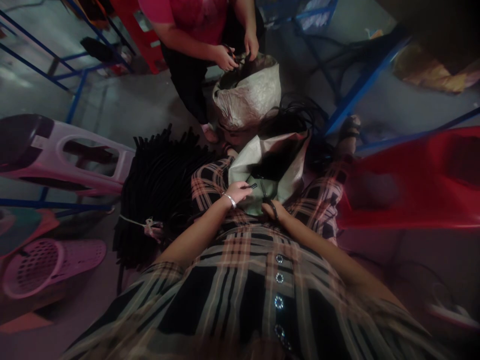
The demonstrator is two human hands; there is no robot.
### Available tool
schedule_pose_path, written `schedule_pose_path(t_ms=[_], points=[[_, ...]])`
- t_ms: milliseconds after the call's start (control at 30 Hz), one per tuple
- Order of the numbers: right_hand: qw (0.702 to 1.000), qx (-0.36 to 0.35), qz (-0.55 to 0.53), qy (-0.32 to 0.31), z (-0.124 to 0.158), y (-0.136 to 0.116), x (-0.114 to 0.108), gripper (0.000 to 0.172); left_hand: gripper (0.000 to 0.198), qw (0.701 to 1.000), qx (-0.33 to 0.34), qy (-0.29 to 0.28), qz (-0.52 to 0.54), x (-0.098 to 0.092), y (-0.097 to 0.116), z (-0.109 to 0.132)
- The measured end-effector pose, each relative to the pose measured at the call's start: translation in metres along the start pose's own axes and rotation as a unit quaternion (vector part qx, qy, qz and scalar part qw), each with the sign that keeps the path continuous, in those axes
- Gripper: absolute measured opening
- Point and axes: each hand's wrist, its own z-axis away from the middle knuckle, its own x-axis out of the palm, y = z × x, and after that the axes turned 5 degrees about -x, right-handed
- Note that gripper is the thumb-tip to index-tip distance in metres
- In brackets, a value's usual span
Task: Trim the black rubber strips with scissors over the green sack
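We see a crinkled woven plastic sack (267, 170) with a dull sheen, matt black rubber cords (157, 200), glossy red moulded plastic (412, 175) and blue-painted metal shelving (360, 95).

The view is taken from the head, aimed steeply forward and down, close above the left hand (235, 192) and right hand (273, 210).

A bundle of cords (157, 195) lies just left of the woven sack (270, 170) on the person's lap (318, 210). A second sack (247, 92) stands ahead of it, with a co-worker (198, 30) behind that. A moulded plastic shell (412, 175) lies right of it, and a perforated plastic basket (52, 265) lies farther left.
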Motion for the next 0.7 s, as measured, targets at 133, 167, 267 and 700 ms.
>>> schedule_pose_path(t_ms=[133, 167, 267, 700], points=[[1.000, -0.014, 0.013, -0.021, 0.001, -0.001, 0.000, 0.021, 0.023, 1.000, -0.002, 0.002, 0.027, 0.000, 0.001, -0.001], [0.999, -0.022, 0.018, -0.026, 0.002, -0.001, 0.001, 0.020, 0.022, 0.999, 0.000, -0.001, 0.033, 0.001, 0.002, -0.001], [0.998, -0.038, 0.027, -0.033, 0.004, -0.004, 0.001, 0.017, 0.022, 0.999, 0.005, -0.012, 0.043, 0.005, 0.003, -0.001], [0.993, -0.083, 0.076, -0.038, 0.000, 0.000, 0.006, 0.013, 0.025, 1.000, -0.016, -0.012, 0.020, 0.011, -0.001, -0.002]])
